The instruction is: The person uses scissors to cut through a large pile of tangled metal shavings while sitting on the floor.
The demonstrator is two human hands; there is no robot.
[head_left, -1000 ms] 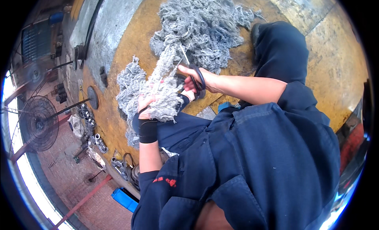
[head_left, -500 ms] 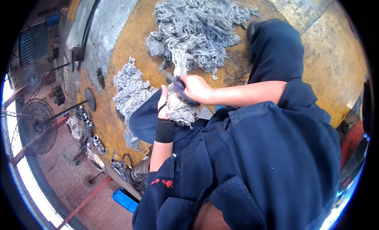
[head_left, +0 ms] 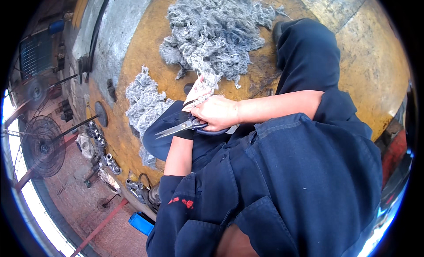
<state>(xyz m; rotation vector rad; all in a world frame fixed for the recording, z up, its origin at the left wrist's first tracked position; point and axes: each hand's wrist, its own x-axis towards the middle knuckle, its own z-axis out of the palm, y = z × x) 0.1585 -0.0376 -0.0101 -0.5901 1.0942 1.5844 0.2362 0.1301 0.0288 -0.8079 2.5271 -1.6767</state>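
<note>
My right hand point(head_left: 217, 113) is wrapped round the dark handles of a pair of scissors point(head_left: 176, 128), whose metal blades point left across my left wrist. Its fingertips also touch a strand of grey yarn. Just beyond, my left hand point(head_left: 194, 94) is closed on that strand where it runs down from a large tangled heap of grey yarn waste point(head_left: 216, 32). Part of the left hand is hidden behind the right. A smaller heap of the same yarn point(head_left: 143, 98) lies to the left, beside my bent left knee point(head_left: 154, 135).
I sit on a worn yellow-brown surface point(head_left: 260, 87), with my right leg point(head_left: 309, 58) bent at the right. Caged fans point(head_left: 44, 146), metal parts point(head_left: 110, 162) and a blue bin point(head_left: 141, 222) are at the left. A grey metal sheet point(head_left: 121, 32) lies at the far left.
My left hand has moved up toward the large heap and gripped the strand there. The right hand has come slightly down, turning the scissors' blades left. The yarn bunch over my lap is no longer visible.
</note>
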